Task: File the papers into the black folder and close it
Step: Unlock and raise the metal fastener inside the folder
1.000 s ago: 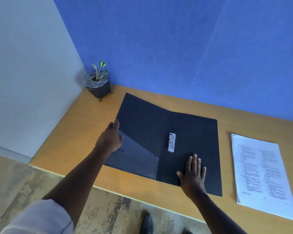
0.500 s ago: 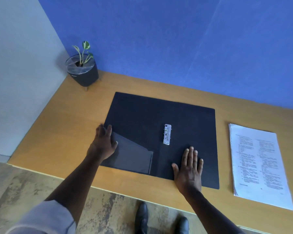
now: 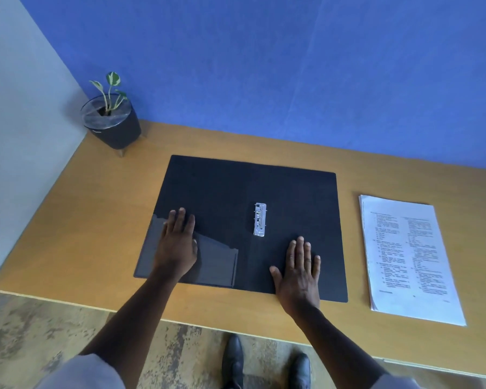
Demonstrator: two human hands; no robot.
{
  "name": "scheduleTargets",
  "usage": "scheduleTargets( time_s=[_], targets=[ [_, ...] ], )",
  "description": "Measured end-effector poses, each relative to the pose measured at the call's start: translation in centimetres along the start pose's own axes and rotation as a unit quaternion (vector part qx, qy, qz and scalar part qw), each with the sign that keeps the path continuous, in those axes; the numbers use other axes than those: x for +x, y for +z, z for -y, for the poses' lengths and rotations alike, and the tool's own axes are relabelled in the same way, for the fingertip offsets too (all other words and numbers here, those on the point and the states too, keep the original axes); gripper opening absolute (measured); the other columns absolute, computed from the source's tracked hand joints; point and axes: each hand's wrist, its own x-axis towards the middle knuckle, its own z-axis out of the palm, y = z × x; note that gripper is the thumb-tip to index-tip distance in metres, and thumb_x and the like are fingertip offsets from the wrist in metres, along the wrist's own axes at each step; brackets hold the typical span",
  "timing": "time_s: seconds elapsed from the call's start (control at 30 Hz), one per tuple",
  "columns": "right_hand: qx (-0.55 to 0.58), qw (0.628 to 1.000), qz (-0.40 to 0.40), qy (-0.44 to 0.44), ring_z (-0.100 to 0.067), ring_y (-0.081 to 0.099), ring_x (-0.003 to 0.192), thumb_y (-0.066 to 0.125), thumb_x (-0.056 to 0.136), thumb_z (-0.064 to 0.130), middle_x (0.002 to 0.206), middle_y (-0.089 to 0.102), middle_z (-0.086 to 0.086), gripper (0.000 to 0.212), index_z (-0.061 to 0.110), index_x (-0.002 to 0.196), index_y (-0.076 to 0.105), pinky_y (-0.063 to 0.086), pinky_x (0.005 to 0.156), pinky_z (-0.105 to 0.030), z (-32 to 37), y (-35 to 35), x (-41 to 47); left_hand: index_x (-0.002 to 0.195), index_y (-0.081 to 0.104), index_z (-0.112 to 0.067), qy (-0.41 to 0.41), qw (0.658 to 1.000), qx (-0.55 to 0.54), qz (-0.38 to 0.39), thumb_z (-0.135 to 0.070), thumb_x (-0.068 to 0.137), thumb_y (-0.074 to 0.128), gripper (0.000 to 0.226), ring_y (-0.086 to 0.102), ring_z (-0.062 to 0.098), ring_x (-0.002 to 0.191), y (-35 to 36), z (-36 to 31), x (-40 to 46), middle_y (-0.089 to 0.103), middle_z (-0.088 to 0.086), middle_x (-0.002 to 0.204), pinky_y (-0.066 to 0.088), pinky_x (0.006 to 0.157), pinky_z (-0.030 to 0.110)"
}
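The black folder lies open and flat on the wooden desk, both covers spread out. A silver metal clip sits by its spine, and a dark inner pocket fills the lower part of the left cover. My left hand rests palm down on the left cover, over the pocket's top edge. My right hand lies flat with spread fingers on the right cover near its front edge. A stack of printed white papers lies on the desk to the right of the folder, apart from both hands.
A small plant in a black pot stands at the desk's back left corner. A blue wall runs behind the desk and a pale wall stands at the left. My black shoes show on the floor below the desk's front edge.
The left cover, raised a second ago, has been pressed down flat. My left hand slid onto the cover over the pocket. My right hand stayed on the right cover.
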Motion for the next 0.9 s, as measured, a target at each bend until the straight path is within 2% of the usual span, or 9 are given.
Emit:
scheduleTargets(
  time_s=[0.07, 0.17, 0.27, 0.37, 0.47, 0.6, 0.7, 0.8, 0.9],
  targets=[
    [0.012, 1.000, -0.001, -0.005, -0.028, -0.006, 0.155, 0.017, 0.099, 0.062, 0.168, -0.002, -0.009, 0.082, 0.008, 0.159, 0.006, 0.001, 0.125, -0.050, -0.1, -0.2, 0.0, 0.144, 0.047, -0.008, 0.021, 1.000, -0.004, -0.008, -0.021, 0.094, 0.057, 0.052, 0.039, 0.035, 0.138, -0.3, -2.2, 0.1, 0.041, 0.012, 0.154, 0.041, 0.107, 0.048],
    [0.030, 1.000, -0.005, -0.010, -0.028, -0.003, 0.156, 0.021, 0.098, 0.061, 0.169, 0.001, -0.009, 0.081, 0.008, 0.160, 0.012, 0.002, 0.125, -0.049, -0.4, -0.6, 0.2, 0.140, 0.052, -0.013, 0.027, 0.998, -0.063, 0.010, -0.026, 0.096, 0.055, 0.046, 0.053, 0.030, 0.122, -0.5, -5.7, 0.5, 0.052, 0.008, 0.136, 0.048, 0.095, 0.041],
    [0.042, 0.999, -0.007, -0.023, -0.029, 0.000, 0.156, 0.025, 0.099, 0.057, 0.169, 0.003, -0.008, 0.077, 0.010, 0.159, 0.017, 0.002, 0.126, -0.047, -0.8, -1.2, 1.2, 0.143, 0.049, -0.019, 0.030, 0.991, -0.120, 0.042, -0.034, 0.097, 0.053, 0.049, 0.056, 0.026, 0.119, 0.0, -8.6, 1.2, 0.051, 0.006, 0.133, 0.050, 0.091, 0.039],
    [0.045, 0.998, -0.002, -0.035, -0.026, -0.005, 0.156, 0.020, 0.098, 0.058, 0.168, -0.004, -0.005, 0.078, 0.012, 0.160, 0.013, -0.002, 0.125, -0.044, -1.5, -2.1, 3.1, 0.144, 0.046, -0.021, 0.043, 0.986, -0.150, 0.052, -0.040, 0.097, 0.052, 0.051, 0.058, 0.024, 0.117, 0.7, -10.8, 1.9, 0.050, 0.003, 0.132, 0.052, 0.089, 0.040],
    [0.043, 0.998, 0.008, -0.052, -0.022, -0.011, 0.155, 0.023, 0.101, 0.056, 0.167, -0.010, -0.003, 0.075, 0.012, 0.160, 0.006, -0.008, 0.124, -0.040, -2.2, -2.7, 4.8, 0.145, 0.044, -0.021, 0.041, 0.983, -0.169, 0.056, -0.042, 0.096, 0.054, 0.055, 0.060, 0.022, 0.116, 1.2, -11.9, 2.4, 0.051, 0.002, 0.131, 0.052, 0.089, 0.039],
    [0.052, 0.997, -0.003, -0.065, -0.018, -0.014, 0.154, 0.012, 0.097, 0.058, 0.169, -0.005, -0.002, 0.077, 0.013, 0.160, 0.007, -0.009, 0.125, -0.038, -3.1, -2.2, 5.5, 0.148, 0.039, -0.022, 0.027, 0.982, -0.170, 0.078, -0.045, 0.093, 0.060, 0.063, 0.060, 0.023, 0.113, 1.4, -12.6, 3.0, 0.051, 0.002, 0.130, 0.051, 0.088, 0.038],
    [0.049, 0.996, -0.026, -0.066, -0.017, -0.009, 0.155, 0.018, 0.101, 0.055, 0.169, 0.001, -0.001, 0.073, 0.013, 0.160, 0.011, -0.005, 0.124, -0.039, -3.4, -1.4, 5.2, 0.148, 0.039, -0.024, 0.021, 0.982, -0.171, 0.082, -0.045, 0.090, 0.064, 0.067, 0.059, 0.021, 0.112, 1.5, -12.5, 3.3, 0.052, 0.001, 0.127, 0.048, 0.087, 0.035],
    [0.048, 0.996, -0.047, -0.062, -0.018, -0.001, 0.156, 0.026, 0.102, 0.051, 0.168, 0.009, -0.003, 0.070, 0.012, 0.159, 0.019, 0.001, 0.125, -0.041, -3.3, -1.1, 5.1, 0.146, 0.043, -0.026, 0.024, 0.977, -0.201, 0.072, -0.041, 0.091, 0.065, 0.061, 0.059, 0.014, 0.101, 1.4, -12.2, 3.7, 0.058, -0.002, 0.112, 0.044, 0.083, 0.030],
    [0.055, 0.994, -0.067, -0.062, -0.020, 0.007, 0.156, 0.031, 0.101, 0.048, 0.167, 0.018, -0.006, 0.068, 0.010, 0.157, 0.026, 0.006, 0.126, -0.043, -3.2, -0.9, 5.2, 0.140, 0.048, -0.027, 0.017, 0.972, -0.224, 0.072, -0.037, 0.090, 0.066, 0.054, 0.059, 0.015, 0.086, 1.6, -11.9, 4.3, 0.062, -0.005, 0.093, 0.044, 0.076, 0.029]
  ],
)
